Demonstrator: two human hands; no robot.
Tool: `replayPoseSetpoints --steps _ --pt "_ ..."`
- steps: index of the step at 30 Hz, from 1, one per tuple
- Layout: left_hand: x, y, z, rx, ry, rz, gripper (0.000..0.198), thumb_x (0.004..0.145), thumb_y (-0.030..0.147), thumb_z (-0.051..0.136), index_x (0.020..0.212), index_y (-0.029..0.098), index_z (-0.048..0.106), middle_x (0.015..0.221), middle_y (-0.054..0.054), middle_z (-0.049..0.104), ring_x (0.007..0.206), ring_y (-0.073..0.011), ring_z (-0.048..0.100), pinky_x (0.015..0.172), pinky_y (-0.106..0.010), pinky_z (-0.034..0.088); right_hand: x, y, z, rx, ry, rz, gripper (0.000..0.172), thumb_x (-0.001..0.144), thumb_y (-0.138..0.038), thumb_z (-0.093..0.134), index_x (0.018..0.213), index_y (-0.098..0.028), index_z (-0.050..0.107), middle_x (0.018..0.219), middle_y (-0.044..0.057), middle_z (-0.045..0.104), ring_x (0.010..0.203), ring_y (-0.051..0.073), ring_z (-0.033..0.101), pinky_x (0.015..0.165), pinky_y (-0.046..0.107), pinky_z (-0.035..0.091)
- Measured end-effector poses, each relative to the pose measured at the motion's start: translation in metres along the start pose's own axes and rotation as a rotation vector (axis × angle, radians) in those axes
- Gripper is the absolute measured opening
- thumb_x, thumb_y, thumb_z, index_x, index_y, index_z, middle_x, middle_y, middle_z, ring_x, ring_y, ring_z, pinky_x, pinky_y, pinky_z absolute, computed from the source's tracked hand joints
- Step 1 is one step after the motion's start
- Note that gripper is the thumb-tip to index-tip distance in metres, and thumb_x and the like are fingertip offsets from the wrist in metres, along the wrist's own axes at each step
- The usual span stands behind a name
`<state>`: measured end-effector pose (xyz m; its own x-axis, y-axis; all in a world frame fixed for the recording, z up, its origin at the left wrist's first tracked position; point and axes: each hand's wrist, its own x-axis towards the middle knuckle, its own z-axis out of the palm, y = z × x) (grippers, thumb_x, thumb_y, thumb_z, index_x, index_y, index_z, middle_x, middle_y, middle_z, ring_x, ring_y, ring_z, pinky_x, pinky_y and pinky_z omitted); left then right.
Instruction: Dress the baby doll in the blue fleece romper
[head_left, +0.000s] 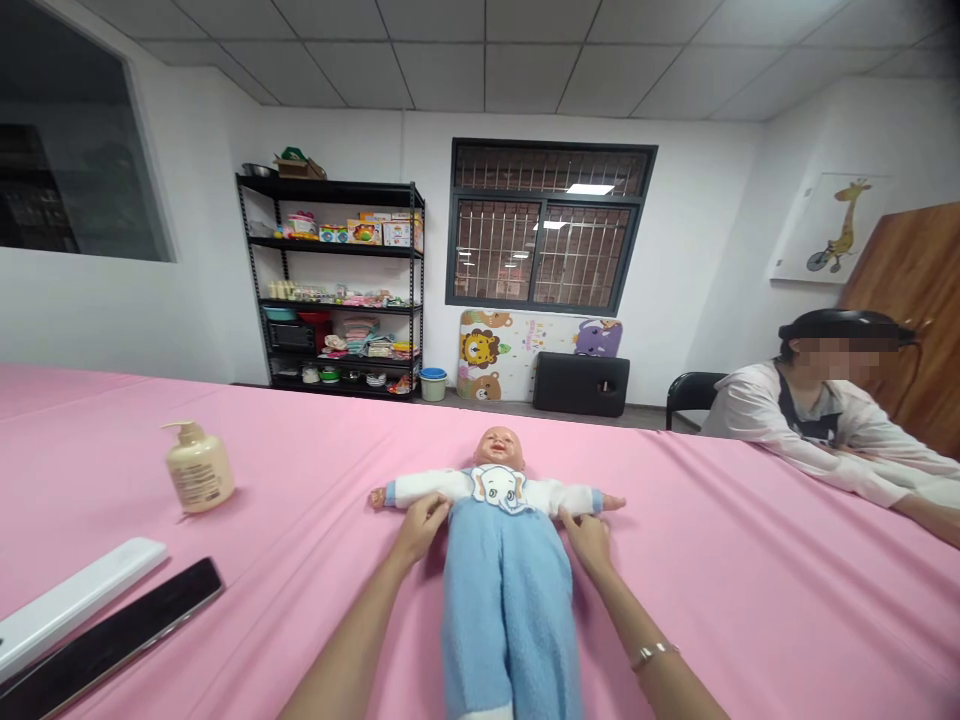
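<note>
Holding a doll (504,590) with left hand (424,528) and right hand (586,540), pump bottle (199,468) apart.

Baby doll (499,560) lies face-up on a pink-covered table (750,570), blue knit legs toward the wearer. Left hand (424,530) and right hand (587,540) clasp its white sleeves at either side of the chest. Lotion pump bottle (199,467) stands well left; seated person (802,410) leans on the far right edge.

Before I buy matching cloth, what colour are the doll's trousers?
The trousers are light blue, in the head view.
</note>
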<state>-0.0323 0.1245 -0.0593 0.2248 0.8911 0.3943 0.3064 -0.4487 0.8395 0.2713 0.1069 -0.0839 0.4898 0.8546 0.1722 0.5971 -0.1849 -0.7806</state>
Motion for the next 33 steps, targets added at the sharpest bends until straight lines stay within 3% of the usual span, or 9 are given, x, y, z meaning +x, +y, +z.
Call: replayPoseSetpoints --steps 4,8,12,16,20,25,28,30,33 --pt "0.002 0.002 0.003 -0.19 -0.075 -0.046 0.014 0.067 0.023 0.052 0.076 0.015 0.058 0.08 -0.004 0.062 0.078 -0.0182 0.056 0.074 -0.029 0.044 -0.018 -0.003 -0.018 0.25 -0.346 -0.17 0.053 0.073 -0.061 0.044 0.073 -0.011 0.063 0.074 0.01 0.061 0.077 0.023 0.056 0.067 0.029 0.041" --pt "0.002 -0.001 0.003 -0.212 -0.101 -0.042 0.018 0.069 0.029 0.058 0.079 0.014 0.06 0.082 -0.005 0.063 0.079 -0.019 0.057 0.075 -0.031 0.045 -0.026 -0.015 -0.024 0.337 -0.594 -0.301 0.052 0.071 -0.063 0.048 0.072 -0.011 0.055 0.07 0.004 0.056 0.065 0.014 0.048 0.058 0.023 0.036" --pt "0.005 -0.015 0.004 -0.151 -0.005 -0.031 0.016 0.071 0.027 0.056 0.077 0.014 0.061 0.08 -0.005 0.064 0.077 -0.0196 0.059 0.074 -0.032 0.046 -0.009 -0.013 -0.012 0.304 -0.406 -0.329 0.044 0.069 -0.058 0.049 0.063 -0.015 0.042 0.059 -0.001 0.044 0.057 0.011 0.04 0.056 0.023 0.032" --pt "0.01 -0.029 0.001 -0.077 0.157 -0.058 0.016 0.069 0.028 0.056 0.077 0.015 0.062 0.08 -0.005 0.066 0.077 -0.0207 0.061 0.075 -0.033 0.046 -0.005 -0.017 -0.004 0.211 -0.151 -0.325 0.03 0.071 -0.045 0.047 0.07 -0.016 0.046 0.068 0.003 0.051 0.067 0.016 0.048 0.067 0.028 0.037" --pt "0.013 -0.032 -0.003 -0.12 0.317 -0.092 0.025 0.071 0.036 0.054 0.081 0.014 0.061 0.082 -0.007 0.067 0.08 -0.0216 0.062 0.075 -0.034 0.048 -0.056 -0.051 -0.029 0.139 -0.03 -0.455 0.023 0.077 -0.035 0.047 0.086 -0.015 0.052 0.089 0.007 0.055 0.083 0.018 0.05 0.075 0.029 0.039" --pt "0.013 -0.028 -0.001 -0.097 0.31 -0.098 0.025 0.072 0.036 0.056 0.081 0.014 0.062 0.084 -0.007 0.066 0.082 -0.0226 0.061 0.075 -0.033 0.047 -0.158 -0.087 -0.059 -0.021 -0.585 -0.994 0.01 0.075 -0.024 0.06 0.078 -0.02 0.051 0.078 -0.004 0.055 0.069 0.009 0.051 0.062 0.018 0.038" --pt "0.01 -0.026 0.002 -0.081 0.223 -0.07 0.023 0.074 0.036 0.054 0.08 0.015 0.061 0.081 -0.006 0.066 0.077 -0.0215 0.061 0.07 -0.032 0.047 -0.189 -0.086 -0.047 -0.156 -0.317 -1.33 0.021 0.074 -0.023 0.062 0.065 -0.018 0.043 0.063 -0.004 0.049 0.055 0.01 0.045 0.049 0.022 0.03" --pt "0.009 -0.025 0.003 -0.076 0.183 -0.057 0.024 0.076 0.036 0.052 0.08 0.014 0.06 0.078 -0.006 0.065 0.074 -0.0205 0.061 0.068 -0.031 0.046 -0.195 -0.082 -0.032 -0.197 -0.062 -1.425 0.026 0.08 -0.025 0.054 0.062 -0.018 0.037 0.056 -0.003 0.043 0.049 0.012 0.041 0.045 0.025 0.025" --pt "0.008 -0.025 0.002 -0.053 0.179 -0.051 0.025 0.078 0.036 0.05 0.079 0.014 0.06 0.075 -0.005 0.065 0.072 -0.0202 0.061 0.066 -0.03 0.046 -0.199 -0.076 -0.009 -0.238 0.136 -1.497 0.027 0.088 -0.025 0.038 0.062 -0.019 0.033 0.052 -0.002 0.039 0.045 0.012 0.038 0.042 0.026 0.018"
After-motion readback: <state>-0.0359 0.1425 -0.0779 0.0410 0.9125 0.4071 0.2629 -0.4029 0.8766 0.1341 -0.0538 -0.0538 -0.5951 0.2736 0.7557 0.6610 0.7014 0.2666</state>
